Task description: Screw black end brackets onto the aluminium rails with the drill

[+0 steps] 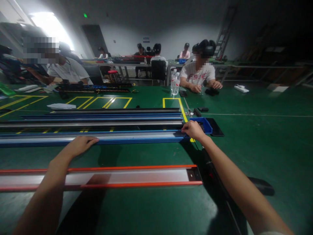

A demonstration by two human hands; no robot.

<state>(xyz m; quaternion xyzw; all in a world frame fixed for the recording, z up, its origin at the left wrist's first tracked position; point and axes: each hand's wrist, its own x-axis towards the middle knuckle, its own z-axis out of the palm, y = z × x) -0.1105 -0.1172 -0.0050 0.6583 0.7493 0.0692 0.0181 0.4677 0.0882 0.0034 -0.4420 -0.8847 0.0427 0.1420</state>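
Note:
A long blue-edged metal channel [137, 135] with a pale inner face lies across the green table. My left hand [79, 145] is closed over its near edge, fingers pointing right. At the channel's right end, the fingers of my right hand [194, 130] are pinched together; whatever is between them is too small or hidden to make out. A dark patch shows inside the channel by those fingertips. Just behind my right hand stands a blue parts tray [207, 126]. Nearer to me, under my left forearm, lies an orange-edged channel [146, 176] with a dark end piece [193, 175].
More blue and black channels [117, 117] lie parallel behind. A black flat object [216, 127] sits beside the tray. Water bottles [175, 84] stand farther back. Co-workers sit across the table, one at the right [199, 71] and one at the left [66, 70]. Yellow tape [171, 98] marks the tabletop.

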